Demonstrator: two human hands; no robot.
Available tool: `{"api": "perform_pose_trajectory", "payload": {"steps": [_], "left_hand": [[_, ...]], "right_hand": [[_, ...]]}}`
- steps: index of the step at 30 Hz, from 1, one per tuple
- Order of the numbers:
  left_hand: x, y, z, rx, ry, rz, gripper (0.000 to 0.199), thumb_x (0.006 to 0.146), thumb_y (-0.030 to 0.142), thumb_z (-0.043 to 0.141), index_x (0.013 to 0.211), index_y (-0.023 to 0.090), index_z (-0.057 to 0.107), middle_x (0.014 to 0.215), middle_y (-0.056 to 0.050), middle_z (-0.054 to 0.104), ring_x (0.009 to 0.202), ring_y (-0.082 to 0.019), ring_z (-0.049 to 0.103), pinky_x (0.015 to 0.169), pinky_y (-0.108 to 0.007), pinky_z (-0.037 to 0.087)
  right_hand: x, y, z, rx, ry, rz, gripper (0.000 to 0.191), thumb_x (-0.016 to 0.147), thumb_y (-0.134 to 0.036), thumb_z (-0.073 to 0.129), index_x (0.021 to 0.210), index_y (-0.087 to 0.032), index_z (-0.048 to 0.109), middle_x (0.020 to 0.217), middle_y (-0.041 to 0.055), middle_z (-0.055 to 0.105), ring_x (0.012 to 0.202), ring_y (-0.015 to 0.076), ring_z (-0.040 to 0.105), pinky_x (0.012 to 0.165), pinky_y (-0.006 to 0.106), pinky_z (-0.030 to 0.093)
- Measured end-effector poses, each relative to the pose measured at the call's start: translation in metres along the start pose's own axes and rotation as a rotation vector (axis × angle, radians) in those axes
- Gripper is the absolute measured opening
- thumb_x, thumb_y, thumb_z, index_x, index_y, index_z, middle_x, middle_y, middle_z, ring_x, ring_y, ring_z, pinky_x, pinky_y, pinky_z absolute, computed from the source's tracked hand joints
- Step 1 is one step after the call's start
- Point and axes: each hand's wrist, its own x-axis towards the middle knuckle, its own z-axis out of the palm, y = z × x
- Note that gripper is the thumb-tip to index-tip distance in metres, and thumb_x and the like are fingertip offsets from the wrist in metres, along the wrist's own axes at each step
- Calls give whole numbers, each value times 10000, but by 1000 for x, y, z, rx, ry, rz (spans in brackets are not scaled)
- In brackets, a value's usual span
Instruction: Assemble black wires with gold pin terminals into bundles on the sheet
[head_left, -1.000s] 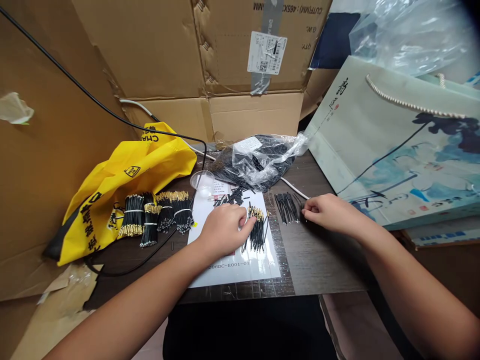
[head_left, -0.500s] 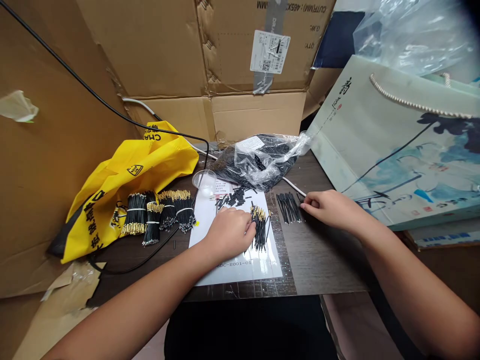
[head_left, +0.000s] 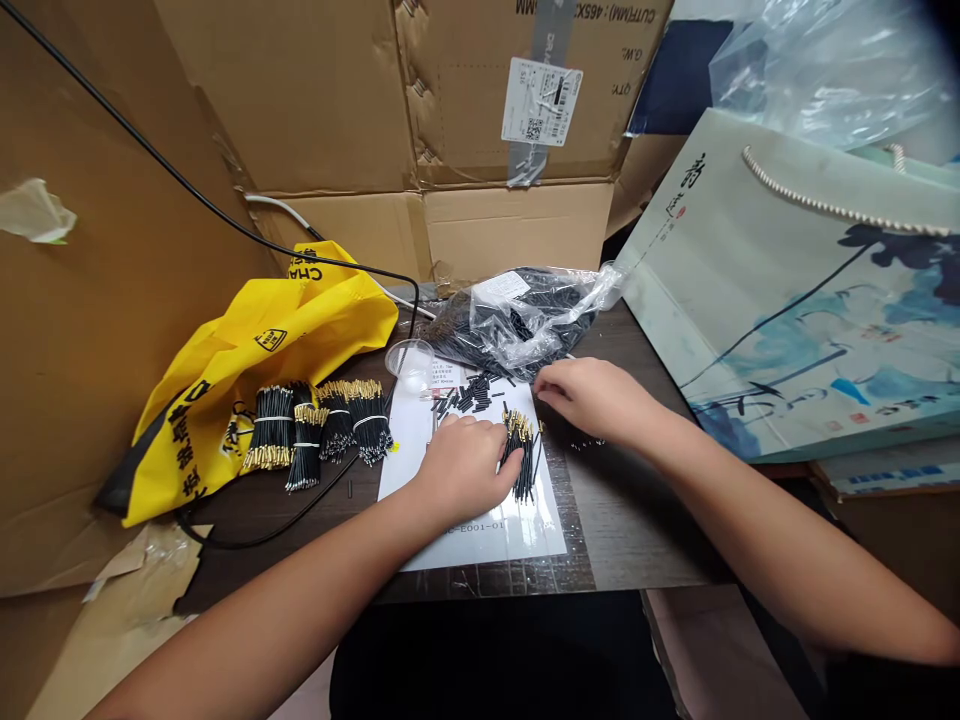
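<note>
My left hand (head_left: 466,462) lies over the white paper (head_left: 525,535) with its fingers curled under and its thumb out toward the pile. What those fingers hold, if anything, is hidden. Right beside the thumb is a loose pile of black wires with gold tips (head_left: 523,455). Short black tubes (head_left: 480,392) lie scattered beyond my left knuckles. My right hand (head_left: 589,398) hovers by the paper's right edge, fingertips pinched together; I cannot make out what is in them. Under it, the row of thin black wires (head_left: 586,442) is mostly covered, only some ends showing.
Bundled black wires (head_left: 271,428) rest beside a yellow bag (head_left: 300,310) at left. A clear plastic bag of black pieces (head_left: 517,315) and a small clear cup (head_left: 411,362) are behind the paper. Cardboard (head_left: 315,110) walls the back; a paper gift bag (head_left: 787,320) stands right.
My right hand has moved left from the far side of the wire row to the paper's edge. My left hand has shifted slightly, its thumb reaching further out toward the gold-tipped wires.
</note>
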Motion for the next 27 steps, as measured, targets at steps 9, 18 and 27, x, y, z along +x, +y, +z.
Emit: {"api": "perform_pose_trajectory", "payload": {"steps": [9,18,27], "left_hand": [[2,-1,-1,-4,-18,-6,320,913,309,422,670,169,576,714,-90,649,726,-215,592,738,-369,365],[2,-6,-1,-123,-12,-14,330,886,291,428,589,176,516,629,-41,612,644,-169,525,709,-337,321],[3,-8,-6,-282,8,-38,318,883,275,442,580,183,461,585,8,529,564,-134,443,623,-288,282]], "right_hand": [[53,-35,27,-157,-65,-217,115,852,-150,572,815,-156,680,842,90,657,659,159,582,534,293,252],[53,-32,22,-93,-84,-254,148,779,-43,565,886,-133,614,877,98,646,688,165,551,578,288,295],[15,-19,15,318,176,-225,152,910,-101,498,974,-153,626,969,64,639,886,167,582,777,280,426]]}}
